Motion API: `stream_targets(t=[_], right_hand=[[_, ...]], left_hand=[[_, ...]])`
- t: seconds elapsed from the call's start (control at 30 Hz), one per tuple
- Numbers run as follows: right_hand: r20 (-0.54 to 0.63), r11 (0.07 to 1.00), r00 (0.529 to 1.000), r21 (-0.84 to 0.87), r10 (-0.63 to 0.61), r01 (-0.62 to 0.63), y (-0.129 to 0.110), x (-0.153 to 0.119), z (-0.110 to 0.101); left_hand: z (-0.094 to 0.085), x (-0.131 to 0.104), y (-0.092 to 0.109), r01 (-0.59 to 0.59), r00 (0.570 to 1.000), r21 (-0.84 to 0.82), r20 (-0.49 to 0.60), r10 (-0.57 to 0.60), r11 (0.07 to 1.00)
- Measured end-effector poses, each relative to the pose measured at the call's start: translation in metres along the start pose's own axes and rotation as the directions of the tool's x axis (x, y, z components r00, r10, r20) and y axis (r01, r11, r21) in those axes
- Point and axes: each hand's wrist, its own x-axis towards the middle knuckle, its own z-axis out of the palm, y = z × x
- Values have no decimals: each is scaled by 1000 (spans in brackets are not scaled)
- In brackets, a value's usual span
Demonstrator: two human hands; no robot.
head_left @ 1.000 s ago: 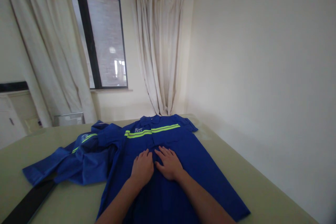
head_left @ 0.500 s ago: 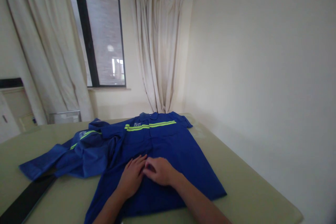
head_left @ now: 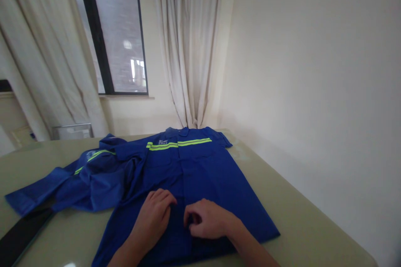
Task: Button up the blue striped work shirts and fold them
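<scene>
A blue work jacket [head_left: 216, 179] with yellow-green reflective stripes lies spread front up, its collar at the far end and its hem towards me. My left hand [head_left: 156, 210] is over the lower front, left of the centre placket, with fingers bent and the thumb mostly hidden. Just right of the placket, my right hand [head_left: 208, 219] has loosely curled fingers. A small gap shows between its thumb and fingers, and nothing is visible in it. Whether the fingertips touch the cloth is hard to tell.
A second blue striped garment [head_left: 106, 183] lies crumpled at the left, against the jacket. A dark flat strip [head_left: 25, 233] lies near the table's left front. The pale green table [head_left: 300, 221] borders a white wall [head_left: 313, 91] at right. Curtains [head_left: 194, 50] hang behind.
My hands, close together earlier, have moved apart, the right one shifting right. My left fingers, flatter before, are now bent. The view has tilted down slightly.
</scene>
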Motion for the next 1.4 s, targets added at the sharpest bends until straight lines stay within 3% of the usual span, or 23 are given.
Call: stream_targets(t=[0.1, 0.17, 0.27, 0.37, 0.5, 0.63, 0.77, 0.93, 1.17, 1.4], right_hand=[[-30, 981, 999, 189, 41, -35, 6, 3, 4], [-43, 914, 993, 397, 106, -81, 12, 7, 5], [-73, 769, 987, 635, 145, -66, 18, 10, 0], [-110, 717, 989, 697, 95, 9, 18, 8, -6], [-159, 771, 987, 632, 26, 82, 13, 2, -9], [-274, 857, 961, 485, -40, 174, 8, -2, -10], [-318, 901, 943, 377, -94, 217, 4, -3, -11], [-390, 928, 915, 296, -101, 228, -1, -3, -9], [-425, 945, 896, 223, -127, 240, -7, -2, 0], [-451, 962, 880, 138, -149, 234, -3, -2, 4]], left_hand=[[-7, -12, 28, -62, 983, -47, 168, 69, 997], [-8, -18, 39, -96, 976, -94, 189, 112, 991], [-2, -22, 39, -139, 978, -148, 135, 159, 979], [9, -21, 29, -111, 994, -254, -24, 109, 961], [16, -19, 25, 8, 990, -452, -124, -72, 892], [11, -16, 34, 132, 971, -545, -98, -219, 828], [8, -12, 37, 212, 951, -622, -46, -306, 753], [9, -11, 35, 217, 958, -695, 16, -287, 686], [11, -16, 39, 237, 957, -599, 9, -289, 765], [20, -19, 30, 192, 972, -580, -1, -236, 791]])
